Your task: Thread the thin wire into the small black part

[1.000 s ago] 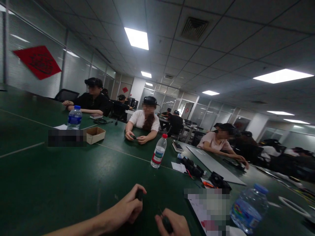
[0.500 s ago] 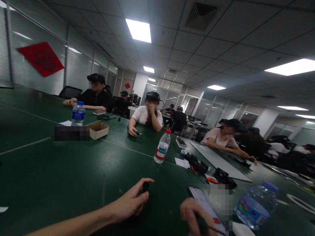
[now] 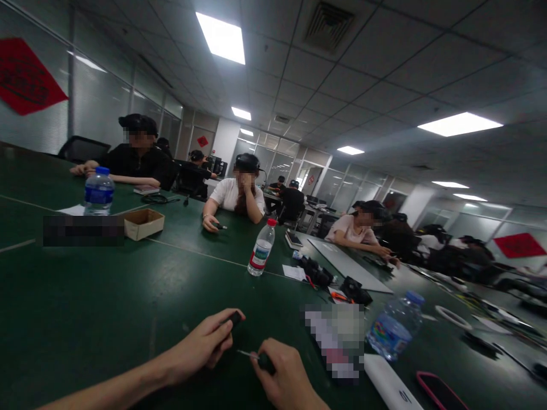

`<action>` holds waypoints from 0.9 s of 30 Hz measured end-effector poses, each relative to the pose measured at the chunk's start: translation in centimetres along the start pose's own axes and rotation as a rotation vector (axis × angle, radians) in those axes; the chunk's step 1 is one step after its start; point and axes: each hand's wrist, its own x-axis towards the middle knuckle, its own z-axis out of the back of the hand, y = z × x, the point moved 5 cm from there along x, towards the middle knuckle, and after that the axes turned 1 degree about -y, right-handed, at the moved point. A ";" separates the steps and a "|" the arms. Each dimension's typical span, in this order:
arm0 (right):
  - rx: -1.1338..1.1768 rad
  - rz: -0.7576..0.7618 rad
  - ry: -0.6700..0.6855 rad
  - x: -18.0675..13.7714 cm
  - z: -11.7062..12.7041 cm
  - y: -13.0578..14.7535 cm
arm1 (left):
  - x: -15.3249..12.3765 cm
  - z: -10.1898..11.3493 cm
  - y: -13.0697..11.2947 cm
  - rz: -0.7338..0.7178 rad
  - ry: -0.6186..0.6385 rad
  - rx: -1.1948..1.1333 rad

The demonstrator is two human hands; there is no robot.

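Observation:
My left hand (image 3: 209, 341) is closed around a small black object (image 3: 233, 319), gripped between thumb and index finger above the green table (image 3: 106, 319). What kind of object it is does not show. My right hand (image 3: 287, 370), low in the middle of the view, is wrapped round the dark handle of a screwdriver (image 3: 265, 363). Its thin metal shaft points left toward my left hand, with a gap between its tip and the black object. Fingers hide part of both things.
A red-capped water bottle (image 3: 261, 249) stands ahead. To the right are a blue-capped bottle (image 3: 395, 327), a white device (image 3: 387, 381) and a pink-edged phone (image 3: 440, 392). A cardboard box (image 3: 145, 225) lies to the left. Several people sit around the table.
My right hand has come leftward, nearer my left hand. The screwdriver's shaft now points left instead of right. The view has turned to the right, showing more of the table there.

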 end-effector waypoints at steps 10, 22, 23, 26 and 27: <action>-0.002 0.041 -0.043 0.1 0.2 0.2 | -0.6 -0.6 -1.2 -0.013 0.022 0.059; 0.010 0.114 -0.094 0.4 0.1 -0.1 | -0.7 -1.1 -2.0 -0.065 0.100 0.204; 0.020 0.131 -0.112 0.3 0.2 -0.1 | -0.6 -1.1 -1.9 -0.066 0.099 0.197; 0.088 0.167 -0.239 -0.2 1.0 -0.4 | -0.3 -0.9 -1.4 -0.058 0.095 0.156; 0.119 0.158 -0.308 -0.4 1.5 -0.6 | -0.2 -0.8 -1.2 -0.050 0.094 0.138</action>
